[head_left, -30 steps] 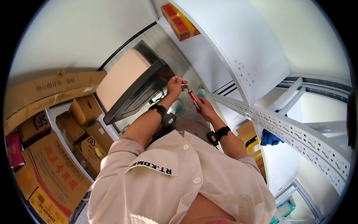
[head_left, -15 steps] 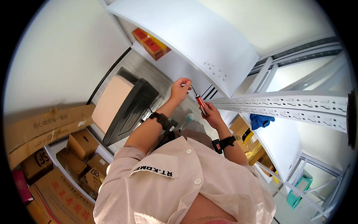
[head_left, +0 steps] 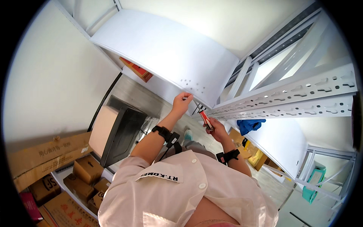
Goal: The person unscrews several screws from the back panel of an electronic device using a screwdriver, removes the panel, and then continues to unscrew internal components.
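My right hand [head_left: 217,130] is closed round the red-and-white handle of a screwdriver [head_left: 206,120]. Its thin shaft points up and to the left, toward the shelf edge. Just left of the shaft, my left hand [head_left: 182,103] pinches with thumb and forefinger at the front edge of the white shelf [head_left: 151,41]. Something small and dark shows at those fingertips, too small to name. Above that hand, several small metal pieces [head_left: 191,84], which look like screws or nuts, lie scattered on the shelf near its right corner.
A slotted white upright [head_left: 287,94] runs off to the right. A blue cloth [head_left: 250,126] lies on a lower shelf. On the left stand a black-sided box-shaped appliance [head_left: 126,132] and several cardboard boxes [head_left: 87,168]. A red-and-brown box [head_left: 138,72] sits under the shelf.
The view has shifted, so the shelf appears lower and further left. My left hand is now at the shelf edge, and the screwdriver still sits in my right hand.
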### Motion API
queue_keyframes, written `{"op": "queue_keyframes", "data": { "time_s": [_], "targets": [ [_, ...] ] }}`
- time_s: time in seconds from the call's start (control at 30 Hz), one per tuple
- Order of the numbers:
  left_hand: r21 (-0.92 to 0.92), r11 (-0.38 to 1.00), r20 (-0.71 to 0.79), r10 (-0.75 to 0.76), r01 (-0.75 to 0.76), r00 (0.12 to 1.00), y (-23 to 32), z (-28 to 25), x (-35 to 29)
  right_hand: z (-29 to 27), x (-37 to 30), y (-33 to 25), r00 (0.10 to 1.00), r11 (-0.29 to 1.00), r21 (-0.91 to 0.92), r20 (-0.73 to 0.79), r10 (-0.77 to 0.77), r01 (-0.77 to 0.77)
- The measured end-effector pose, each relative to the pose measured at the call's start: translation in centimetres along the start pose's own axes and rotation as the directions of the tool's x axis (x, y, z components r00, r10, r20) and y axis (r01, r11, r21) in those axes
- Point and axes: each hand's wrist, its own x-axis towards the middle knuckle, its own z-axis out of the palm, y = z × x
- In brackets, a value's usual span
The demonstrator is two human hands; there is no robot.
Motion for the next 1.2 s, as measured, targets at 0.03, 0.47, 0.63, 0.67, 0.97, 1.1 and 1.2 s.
{"op": "queue_keyframes", "data": {
  "time_s": [0.03, 0.47, 0.63, 0.67, 0.97, 1.1, 1.2],
  "targets": [
    [0.015, 1.0, 0.008, 0.001, -0.001, 1.0, -0.3, 0.2, 0.5, -0.7, 0.0, 0.1, 1.0, 1.0, 0.003, 0.026, 0.007, -0.007],
    [-0.168, 0.984, -0.05, -0.071, 0.061, 0.996, -0.9, -0.3, 1.2, -1.6, 1.8, -3.5, 0.963, 0.973, -0.022, 0.141, 0.231, -0.23],
    [-0.399, 0.914, -0.129, -0.13, 0.069, 0.983, -0.9, -1.8, 2.6, -2.2, 2.4, -4.3, 0.962, 0.971, -0.119, 0.155, 0.224, -0.207],
    [-0.363, 0.93, -0.164, -0.123, 0.056, 0.979, -0.5, -2.5, 3.0, -2.2, 2.3, -4.3, 0.964, 0.966, -0.16, 0.139, 0.227, -0.204],
    [0.437, 0.833, -0.157, 0.443, -0.34, 0.883, 2.0, -1.4, 2.8, -4.6, 1.5, -3.3, 0.944, 0.89, -0.379, 0.106, 0.313, -0.253],
    [0.523, 0.8, -0.167, 0.433, -0.292, 0.886, 1.5, 0.2, 2.8, -4.8, 1.0, -3.0, 0.946, 0.896, -0.357, 0.088, 0.313, -0.264],
    [0.572, 0.741, -0.185, 0.536, -0.353, 0.824, -0.1, 0.4, 3.9, -5.1, 0.6, -3.2, 0.948, 0.9, -0.352, 0.088, 0.304, -0.256]
  ]
}}
